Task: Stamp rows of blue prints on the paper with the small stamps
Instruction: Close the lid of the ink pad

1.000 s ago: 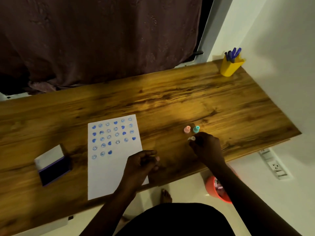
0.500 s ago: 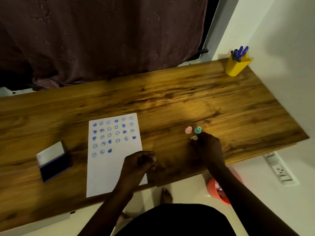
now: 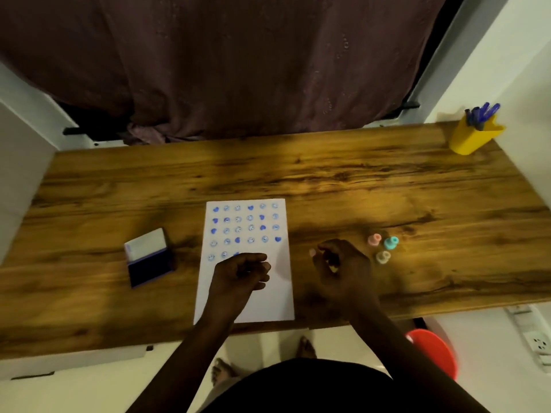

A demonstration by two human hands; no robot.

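The white paper point(image 3: 269, 302) lies on the wooden desk point(image 3: 328, 180), with several rows of blue heart and smiley prints on its upper half. My left hand point(image 3: 241, 274) rests on the paper's middle with fingers curled, covering part of the lowest row. My right hand point(image 3: 343, 265) hovers just right of the paper, fingers pinched on a small pale pink stamp point(image 3: 312, 252). Three more small stamps stand to its right: pink point(image 3: 374, 239), teal point(image 3: 391, 242) and beige point(image 3: 383, 256). The open blue ink pad point(image 3: 150, 263) sits left of the paper.
A yellow pen holder point(image 3: 472, 138) with blue pens stands at the desk's far right corner. A dark curtain point(image 3: 223, 64) hangs behind the desk. A red bucket point(image 3: 432, 350) sits on the floor under the near right edge, by a wall socket point(image 3: 538, 344).
My right hand has left the group of stamps and moved left toward the paper with a stamp. My left hand has slid from the paper's lower right edge up onto its middle.
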